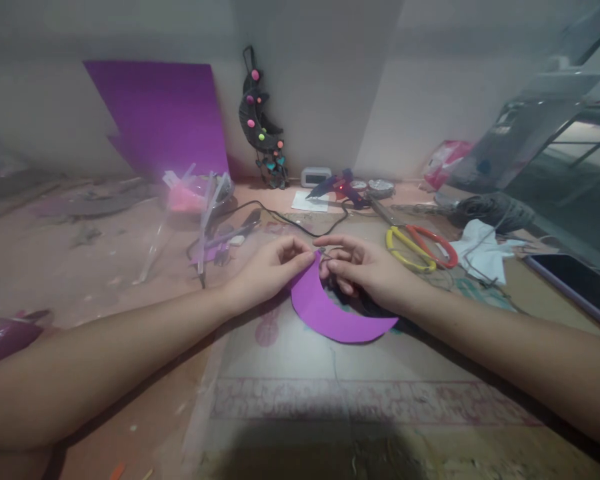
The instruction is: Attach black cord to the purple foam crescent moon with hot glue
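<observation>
Mid-table, between forearms: purple crescent (pixel 336 323), upper tip pinched by left hand (pixel 275 270), thumb on top. Right hand (pixel 363 265) just beside tip, fingers curled, thin dark cord at fingertips; whether pinched, cannot tell. Scissors (pixel 423 247) beyond right wrist. Glue gun (pixel 341 189) near wall.

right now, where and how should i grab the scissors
Probably by the yellow loop and red loop, coming from the near side: both loops lie toward the person, while the blades point away, toward the glue gun.
</observation>
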Available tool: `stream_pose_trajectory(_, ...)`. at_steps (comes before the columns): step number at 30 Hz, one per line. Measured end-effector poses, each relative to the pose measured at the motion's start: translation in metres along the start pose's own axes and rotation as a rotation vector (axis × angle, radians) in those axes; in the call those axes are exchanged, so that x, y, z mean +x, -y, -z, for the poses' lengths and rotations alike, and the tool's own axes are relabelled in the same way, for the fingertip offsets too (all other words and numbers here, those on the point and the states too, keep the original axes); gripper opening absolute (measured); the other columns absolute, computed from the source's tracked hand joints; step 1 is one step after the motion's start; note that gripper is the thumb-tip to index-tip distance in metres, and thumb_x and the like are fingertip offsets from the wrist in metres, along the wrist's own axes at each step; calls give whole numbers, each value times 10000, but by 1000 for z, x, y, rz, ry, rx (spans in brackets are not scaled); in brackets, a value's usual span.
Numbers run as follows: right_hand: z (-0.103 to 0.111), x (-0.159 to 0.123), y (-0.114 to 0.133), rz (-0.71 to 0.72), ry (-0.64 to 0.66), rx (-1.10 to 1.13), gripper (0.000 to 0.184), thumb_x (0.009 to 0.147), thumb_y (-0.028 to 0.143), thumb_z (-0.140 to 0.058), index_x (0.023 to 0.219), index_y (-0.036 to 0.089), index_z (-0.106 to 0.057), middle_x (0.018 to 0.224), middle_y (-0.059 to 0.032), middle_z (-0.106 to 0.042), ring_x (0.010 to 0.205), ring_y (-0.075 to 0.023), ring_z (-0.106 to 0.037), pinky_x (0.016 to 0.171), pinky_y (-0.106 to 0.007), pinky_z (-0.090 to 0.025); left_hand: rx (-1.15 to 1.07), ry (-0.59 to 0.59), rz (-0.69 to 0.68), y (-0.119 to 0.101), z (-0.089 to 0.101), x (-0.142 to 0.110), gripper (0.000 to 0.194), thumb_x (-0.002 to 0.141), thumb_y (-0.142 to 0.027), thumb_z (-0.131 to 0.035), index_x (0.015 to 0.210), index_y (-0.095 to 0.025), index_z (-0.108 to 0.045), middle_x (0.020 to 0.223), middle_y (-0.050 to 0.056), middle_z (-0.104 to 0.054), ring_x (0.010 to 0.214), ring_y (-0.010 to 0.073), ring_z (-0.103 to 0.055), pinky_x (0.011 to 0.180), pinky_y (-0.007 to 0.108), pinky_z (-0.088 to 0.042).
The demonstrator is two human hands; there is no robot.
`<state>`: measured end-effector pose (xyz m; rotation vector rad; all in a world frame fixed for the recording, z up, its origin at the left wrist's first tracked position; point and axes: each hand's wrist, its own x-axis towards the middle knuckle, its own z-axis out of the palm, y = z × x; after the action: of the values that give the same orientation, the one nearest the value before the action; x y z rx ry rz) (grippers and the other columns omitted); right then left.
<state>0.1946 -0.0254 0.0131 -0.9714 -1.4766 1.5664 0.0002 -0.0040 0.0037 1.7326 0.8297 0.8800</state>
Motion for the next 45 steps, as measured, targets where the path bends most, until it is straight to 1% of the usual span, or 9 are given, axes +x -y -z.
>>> stream_pose_trajectory(2,1,-1,0,34,-21,-13,303,834,262,-600,1117,176,-537,646,52,-562,453,-58,-446,424,-195,-330,7,-5,-23,1,1,0,201,894,-343,-576,837,-151,-561,722,-16,-538,577,78,-440,526,201,-341)
stream_pose_trajectory(5,1,-2,0,61,-84,-62,261,848,331,-607,1057,178,-574,608,60,-515,486,-66,-459,455,-200,-344,21,-15,-27,3,1,0,218,889,-366,-580,834,-155,-560,721,-15,-531,589,84,-446,532,204,-344)
stream_pose_trajectory(12,-1,-1,-3,59,-163,-102,287,774,419,-679,906,183,-583,633,48,-543,490,-68,-448,479,-215,-351,56,-31,-2,2,-2,-1,236,876,-386,-586,843,-152,-568,710,-19,-541,580,82,-462,539,207,-372)
stream_pose_trajectory(19,-1,-2,-1,56,-165,-138,256,787,417,-671,838,179,-594,656,31,-568,507,-71,-453,495,-224,-355,33,36,76,0,-3,-3,239,869,-396,-588,875,-157,-585,674,-23,-537,555,80,-465,494,191,-366)
stream_pose_trajectory(24,-2,-2,-1,66,-150,-131,276,791,425,-671,895,188,-573,617,55,-532,493,-70,-444,478,-218,-346,-9,33,86,-2,-4,-3,238,856,-390,-605,842,-154,-585,641,-29,-521,524,71,-441,452,178,-339)
stream_pose_trajectory(28,-2,-2,0,95,-128,-103,313,792,463,-660,909,192,-555,599,65,-517,479,-68,-431,467,-216,-340,-19,16,82,-3,-4,-2,247,855,-396,-608,829,-154,-569,631,-38,-518,513,68,-437,466,183,-346)
stream_pose_trajectory(35,-5,-3,0,50,-129,-114,376,749,498,-694,896,190,-537,565,75,-512,453,-60,-395,437,-204,-279,72,34,35,-1,-2,-4,253,878,-406,-583,875,-154,-593,725,-9,-583,590,84,-491,515,191,-364)
stream_pose_trajectory(39,-5,-4,1,63,-126,-179,319,786,464,-666,886,182,-553,565,67,-513,466,-66,-404,439,-205,-281,166,26,-3,-2,-3,-5,240,885,-392,-569,879,-157,-616,790,18,-633,659,106,-537,559,207,-393)
stream_pose_trajectory(45,-5,-5,-1,83,-140,-278,240,844,423,-609,898,194,-563,600,46,-544,506,-88,-460,474,-217,-337,248,2,-47,-3,-3,-6,199,880,-347,-573,848,-156,-617,790,19,-648,674,112,-553,590,218,-415)
